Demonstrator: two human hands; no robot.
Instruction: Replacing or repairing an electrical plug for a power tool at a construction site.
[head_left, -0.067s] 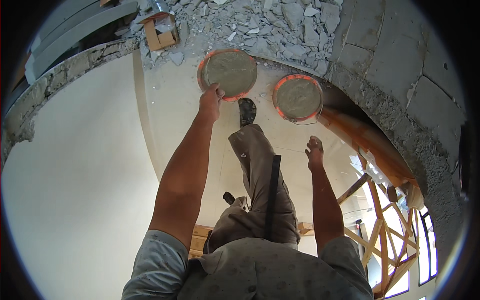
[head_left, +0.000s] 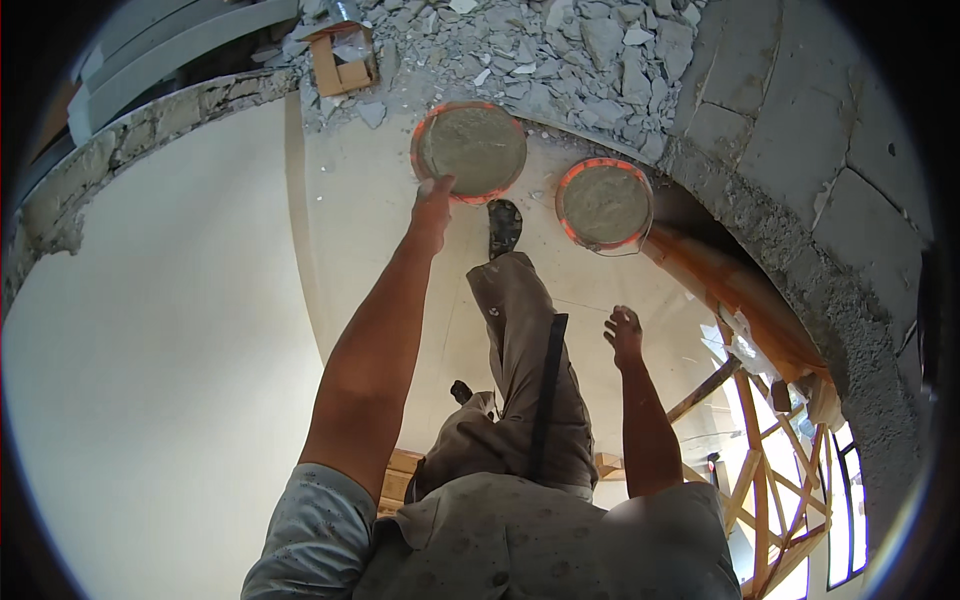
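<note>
My left hand [head_left: 432, 208] reaches forward to the near left rim of a larger orange-rimmed bucket [head_left: 471, 150], which is full of grey wet mortar. The fingers grip the rim, and some are hidden behind it. To the right stands a smaller orange-rimmed bucket [head_left: 603, 203], also filled with mortar, its thin wire handle hanging at the near side. My right hand [head_left: 624, 336] hangs in the air nearer to my body, below that smaller bucket. Its fingers are slightly bent and apart, with nothing in them.
Broken grey rubble [head_left: 520, 50] lies beyond the buckets. A torn cardboard box [head_left: 340, 62] sits at its left. A smooth pale wall [head_left: 180, 330] fills the left side. A rough grey block wall [head_left: 770, 130] curves along the right, with timber framing [head_left: 765, 480] lower down.
My right hand has drawn back a little toward my body, away from the smaller bucket. The whole view has shifted slightly; my left hand stays at the larger bucket's rim.
</note>
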